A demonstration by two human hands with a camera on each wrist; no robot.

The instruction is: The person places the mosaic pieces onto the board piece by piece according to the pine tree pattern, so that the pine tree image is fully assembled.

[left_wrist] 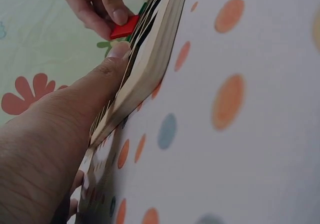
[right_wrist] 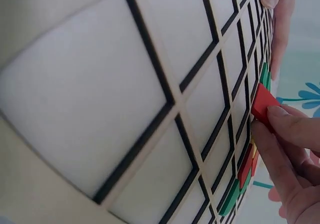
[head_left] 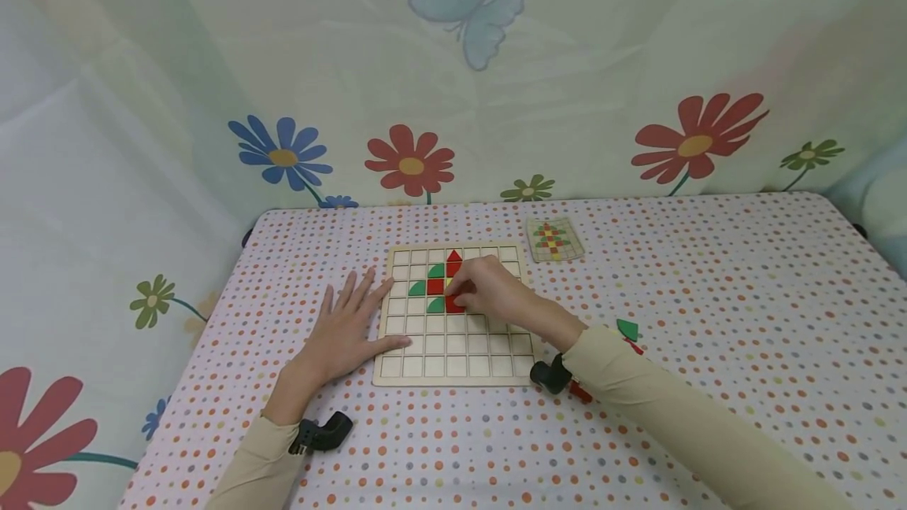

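A wooden grid board point(head_left: 414, 368) lies on the table with red, green and yellow tiles in its upper squares. My right hand point(head_left: 492, 290) pinches a red square tile point(right_wrist: 264, 103) between thumb and fingers, tilted against the grid. A red triangle point(head_left: 454, 256) tops the pattern, with rounded green tiles point(head_left: 417, 288) to the left. My right hand hides part of the pattern; the right wrist view shows another green tile point(right_wrist: 230, 198) and red tile point(right_wrist: 245, 166) there. My left hand point(head_left: 347, 334) lies spread at the board's left side, its thumb resting on the edge.
Behind the board's right corner lies a small pattern card point(head_left: 555, 240) showing a tree-like figure. Loose tiles, one green point(head_left: 627, 329) and one red point(head_left: 581, 393), lie around my right forearm, which partly covers them. A flowered curtain point(head_left: 567, 124) hangs behind the dotted table.
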